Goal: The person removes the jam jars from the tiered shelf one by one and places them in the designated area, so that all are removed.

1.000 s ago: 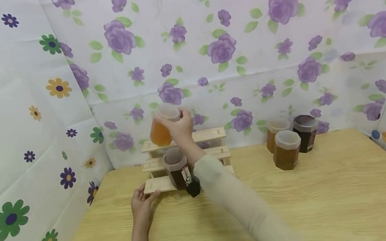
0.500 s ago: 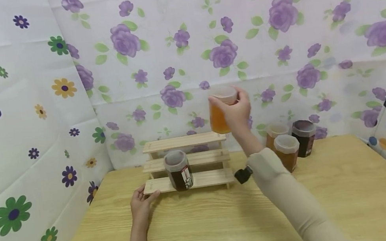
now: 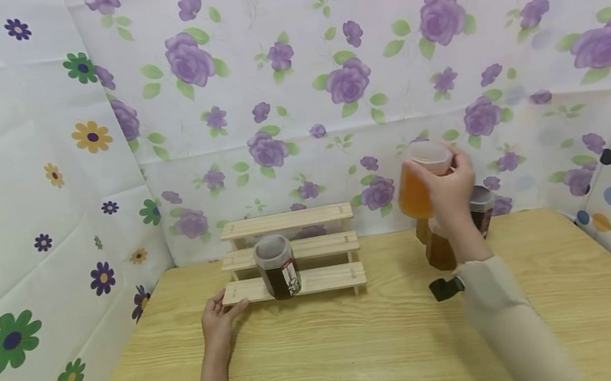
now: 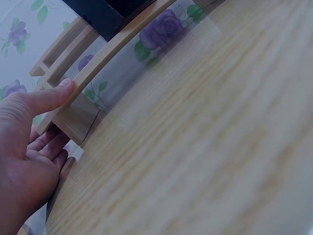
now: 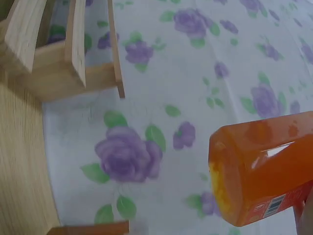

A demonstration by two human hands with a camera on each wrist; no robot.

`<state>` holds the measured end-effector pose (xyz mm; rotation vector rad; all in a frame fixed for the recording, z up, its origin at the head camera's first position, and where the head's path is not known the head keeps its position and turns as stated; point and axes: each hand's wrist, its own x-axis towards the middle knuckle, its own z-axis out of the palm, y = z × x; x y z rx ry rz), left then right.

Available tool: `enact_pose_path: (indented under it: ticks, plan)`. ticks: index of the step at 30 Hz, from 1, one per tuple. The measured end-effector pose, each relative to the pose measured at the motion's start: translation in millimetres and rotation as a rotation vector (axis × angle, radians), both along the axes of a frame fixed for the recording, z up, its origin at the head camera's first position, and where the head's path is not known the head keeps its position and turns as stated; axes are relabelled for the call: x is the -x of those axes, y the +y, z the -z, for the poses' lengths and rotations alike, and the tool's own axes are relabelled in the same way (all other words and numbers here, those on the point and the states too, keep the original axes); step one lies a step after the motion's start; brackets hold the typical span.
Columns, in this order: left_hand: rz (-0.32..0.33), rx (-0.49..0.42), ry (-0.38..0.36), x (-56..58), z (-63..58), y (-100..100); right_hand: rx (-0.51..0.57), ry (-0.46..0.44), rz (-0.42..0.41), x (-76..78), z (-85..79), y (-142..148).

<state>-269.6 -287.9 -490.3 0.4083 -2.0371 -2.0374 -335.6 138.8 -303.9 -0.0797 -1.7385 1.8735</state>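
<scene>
A three-step wooden shelf [image 3: 329, 279] stands against the back cloth. At its lower left end, my left hand [image 3: 217, 329] grips the bottom plank, the thumb along the front edge and the fingers behind; the left wrist view shows this hand [image 4: 29, 142] close up. A dark jar [image 3: 279, 275] with a pale lid stands on the bottom step. Off to the right, my right hand [image 3: 452, 189] holds an orange jar [image 3: 414, 194] by its upper part, raised and slightly tilted. In the right wrist view the orange jar [image 5: 264, 166] shows a barcode label.
Beneath and behind my right hand stand an amber jar [image 3: 439, 252], another amber one [image 3: 421, 232] mostly hidden, and a dark jar [image 3: 481, 211]. Flowered cloth hangs along the back [image 3: 294, 91] and left side [image 3: 36, 215] of the wooden table [image 3: 346, 349].
My right hand has carried the orange jar from above the shelf's top step rightward to over the other jars. My left hand stays on the shelf's end.
</scene>
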Motion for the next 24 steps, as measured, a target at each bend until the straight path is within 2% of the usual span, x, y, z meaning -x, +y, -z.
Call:
enact_pose_path:
  ticks: [6,13,15,20,24]
  plan:
    - [-0.006,0.01,-0.016,-1.5,-0.6,-0.5,0.006,-0.127,0.004,-15.4,7.2,35.5]
    - [-0.004,0.005,-0.012,-1.0,-2.1,-0.2,-0.121,-0.123,0.054,-27.9,20.6,63.7]
    - [-0.004,-0.006,-0.013,-1.2,-2.6,-0.6,-0.095,-0.129,0.056,-28.9,23.5,70.6]
    - [0.005,-0.012,-0.016,-0.6,-1.5,1.7,0.056,-0.131,0.093,-35.9,30.1,89.3]
    - [-0.006,-0.006,-0.013,-1.0,-1.3,0.5,0.088,-0.132,0.126,-38.6,34.9,99.8]
